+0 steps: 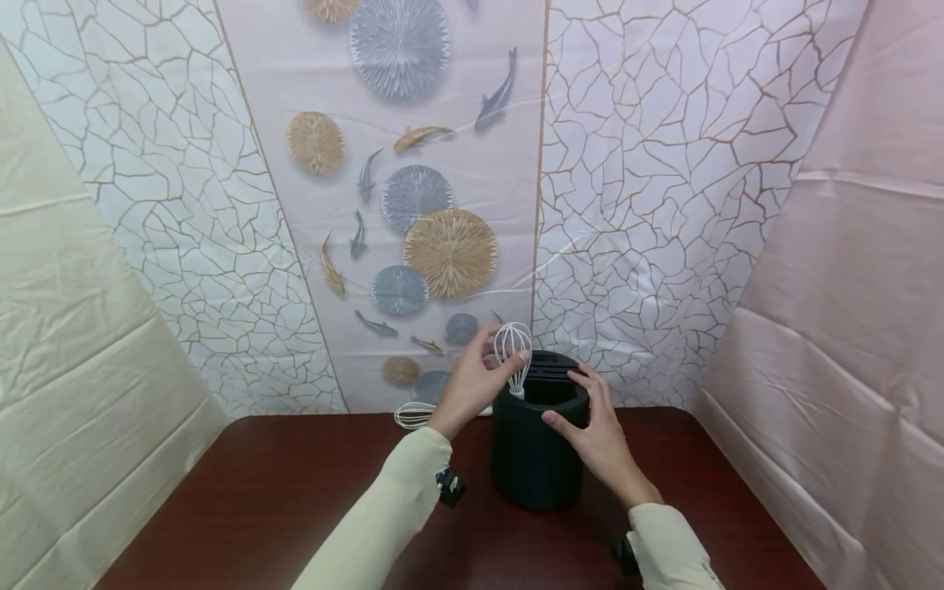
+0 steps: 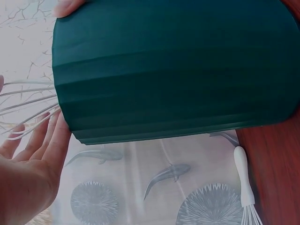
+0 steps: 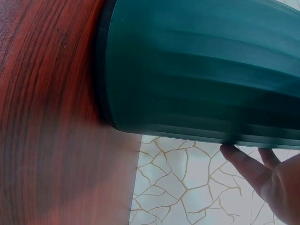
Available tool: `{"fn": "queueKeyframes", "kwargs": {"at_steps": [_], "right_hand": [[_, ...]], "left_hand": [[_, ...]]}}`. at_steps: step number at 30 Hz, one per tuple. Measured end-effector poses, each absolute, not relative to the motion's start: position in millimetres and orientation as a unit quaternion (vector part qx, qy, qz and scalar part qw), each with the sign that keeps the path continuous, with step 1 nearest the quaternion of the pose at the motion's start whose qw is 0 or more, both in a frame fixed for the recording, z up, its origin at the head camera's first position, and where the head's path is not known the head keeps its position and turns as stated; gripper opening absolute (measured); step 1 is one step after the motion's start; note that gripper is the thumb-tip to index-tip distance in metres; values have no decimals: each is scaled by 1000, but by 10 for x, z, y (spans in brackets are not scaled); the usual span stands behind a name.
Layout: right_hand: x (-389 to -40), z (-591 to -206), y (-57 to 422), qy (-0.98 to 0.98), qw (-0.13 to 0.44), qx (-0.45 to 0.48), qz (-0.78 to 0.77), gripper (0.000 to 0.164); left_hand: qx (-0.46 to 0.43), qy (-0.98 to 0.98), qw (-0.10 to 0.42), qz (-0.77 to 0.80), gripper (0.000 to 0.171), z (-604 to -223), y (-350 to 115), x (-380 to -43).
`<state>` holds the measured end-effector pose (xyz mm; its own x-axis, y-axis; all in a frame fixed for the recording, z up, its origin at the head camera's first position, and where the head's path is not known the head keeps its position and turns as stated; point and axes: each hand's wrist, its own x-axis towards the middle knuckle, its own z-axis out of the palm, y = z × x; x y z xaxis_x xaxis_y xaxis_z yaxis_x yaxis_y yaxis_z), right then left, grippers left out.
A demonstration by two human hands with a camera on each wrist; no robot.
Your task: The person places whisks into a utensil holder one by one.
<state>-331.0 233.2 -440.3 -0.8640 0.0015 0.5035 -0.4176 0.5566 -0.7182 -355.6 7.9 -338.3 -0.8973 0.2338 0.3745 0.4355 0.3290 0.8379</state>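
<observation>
A white whisk (image 1: pixel 513 348) stands wires up, its handle end down inside the rim of a dark green utensil holder (image 1: pixel 537 459). The left hand (image 1: pixel 479 377) holds this whisk by its wire loops, with the thumb across the front and the fingers behind. In the left wrist view the wires (image 2: pixel 30 101) run from the holder's rim past the fingers. The right hand (image 1: pixel 601 434) grips the holder's upper right side, thumb at the front rim and fingers by the slotted top. In the right wrist view its fingertips (image 3: pixel 229 149) touch the ribbed wall.
Behind the left forearm, a second white whisk (image 1: pixel 415 415) lies near the back edge of the dark red wooden table (image 1: pixel 295 492). A patterned cloth (image 1: pixel 627 205) hangs behind the table, and plain cloth (image 1: pixel 833 369) hangs at the sides.
</observation>
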Motion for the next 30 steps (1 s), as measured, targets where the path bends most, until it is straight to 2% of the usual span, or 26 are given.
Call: {"fn": "queueKeyframes", "kwargs": {"at_steps": [7, 30], "right_hand": [[-3309, -4413, 2327, -850, 235, 121, 456, 79], [-3299, -4404, 2309, -850, 238, 118, 455, 78]], "left_hand": [[-222, -804, 107, -541, 61, -3411, 71, -3561], [-298, -846, 129, -424, 51, -3496, 119, -3554]]}}
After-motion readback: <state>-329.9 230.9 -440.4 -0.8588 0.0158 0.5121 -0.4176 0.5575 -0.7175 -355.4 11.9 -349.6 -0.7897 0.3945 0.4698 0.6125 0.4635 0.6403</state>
